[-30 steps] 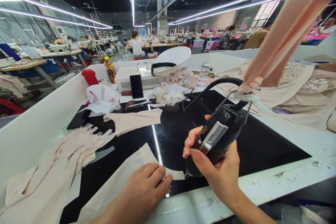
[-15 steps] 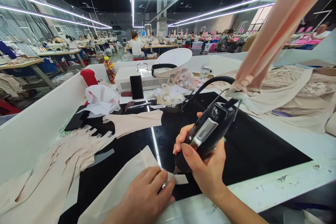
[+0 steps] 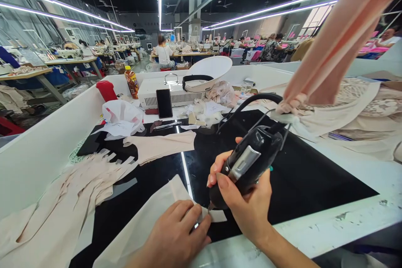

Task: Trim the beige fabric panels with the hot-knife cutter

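Observation:
My right hand [image 3: 251,201] wraps round a black corded hand tool [image 3: 248,159] with a silver switch plate. Its small metal tip points down at a narrow end of pale beige fabric [image 3: 157,205]. My left hand [image 3: 179,230] lies over that same fabric, fingers curled and pressed together, holding it on the black board [image 3: 301,176]. The left fingertips are right beside the tool's tip. Something small and shiny shows between the left fingers; I cannot make out what it is. A pink cloth strip [image 3: 333,42] is tied near the tool's upper end.
A heap of cut beige pieces [image 3: 69,197] lies at the left, with another flat piece [image 3: 166,144] farther back. Behind stand a phone [image 3: 164,104], a white vented box [image 3: 150,92], a plastic bag [image 3: 122,117] and a bottle [image 3: 131,81]. Fabric piles [image 3: 373,109] lie right.
The view has shifted very slightly. Both hands, the tool and the fabric hold nearly the same places.

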### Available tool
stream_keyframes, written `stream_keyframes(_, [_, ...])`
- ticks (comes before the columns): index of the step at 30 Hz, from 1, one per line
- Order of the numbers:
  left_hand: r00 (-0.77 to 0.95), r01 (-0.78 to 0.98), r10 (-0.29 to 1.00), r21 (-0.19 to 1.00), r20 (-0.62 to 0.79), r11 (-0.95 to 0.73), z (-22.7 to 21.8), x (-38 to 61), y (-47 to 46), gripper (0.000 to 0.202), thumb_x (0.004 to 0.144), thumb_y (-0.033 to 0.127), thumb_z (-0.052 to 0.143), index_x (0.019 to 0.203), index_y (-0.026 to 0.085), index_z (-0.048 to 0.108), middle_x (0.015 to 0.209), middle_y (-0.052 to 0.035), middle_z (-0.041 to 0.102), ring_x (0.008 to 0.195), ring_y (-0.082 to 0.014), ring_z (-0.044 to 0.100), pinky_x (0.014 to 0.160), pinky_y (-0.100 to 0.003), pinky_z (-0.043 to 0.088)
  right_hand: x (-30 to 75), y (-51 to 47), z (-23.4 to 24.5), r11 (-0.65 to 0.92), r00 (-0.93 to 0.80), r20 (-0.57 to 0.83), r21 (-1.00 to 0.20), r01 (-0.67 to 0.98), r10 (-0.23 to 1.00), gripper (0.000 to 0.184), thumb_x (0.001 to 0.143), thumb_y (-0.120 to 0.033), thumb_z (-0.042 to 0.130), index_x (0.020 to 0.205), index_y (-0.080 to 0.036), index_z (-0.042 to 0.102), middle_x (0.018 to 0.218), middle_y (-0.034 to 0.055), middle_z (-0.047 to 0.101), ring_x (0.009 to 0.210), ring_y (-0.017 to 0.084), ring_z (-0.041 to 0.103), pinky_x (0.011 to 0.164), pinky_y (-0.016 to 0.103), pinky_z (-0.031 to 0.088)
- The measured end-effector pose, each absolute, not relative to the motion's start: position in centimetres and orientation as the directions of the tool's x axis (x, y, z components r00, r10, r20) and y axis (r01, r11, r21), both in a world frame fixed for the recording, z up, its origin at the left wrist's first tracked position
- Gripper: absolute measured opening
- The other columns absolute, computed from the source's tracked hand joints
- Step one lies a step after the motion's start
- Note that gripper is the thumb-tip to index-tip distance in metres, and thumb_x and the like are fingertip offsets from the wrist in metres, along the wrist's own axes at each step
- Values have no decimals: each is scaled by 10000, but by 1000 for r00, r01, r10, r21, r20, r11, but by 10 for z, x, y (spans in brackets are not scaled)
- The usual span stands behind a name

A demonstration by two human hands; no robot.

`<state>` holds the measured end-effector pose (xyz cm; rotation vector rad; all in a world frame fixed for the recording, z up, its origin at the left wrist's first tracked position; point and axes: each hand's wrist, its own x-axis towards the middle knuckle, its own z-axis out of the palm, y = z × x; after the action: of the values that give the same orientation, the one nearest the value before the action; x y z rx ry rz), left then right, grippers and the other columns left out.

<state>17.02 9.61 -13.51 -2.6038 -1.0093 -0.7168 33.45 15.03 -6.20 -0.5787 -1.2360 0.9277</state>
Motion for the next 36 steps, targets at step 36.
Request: stream_keyframes(36, [622, 663, 646, 141, 442, -735, -119, 165, 96, 286, 1089, 274, 464, 1267, 152, 650, 1104, -94, 696, 982, -232, 658, 865, -337, 607, 336, 137, -61, 517, 59, 538, -766, -383, 841, 352, 925, -232, 763, 1145, -321, 502, 850, -29, 651, 625, 126, 647, 571, 254, 592])
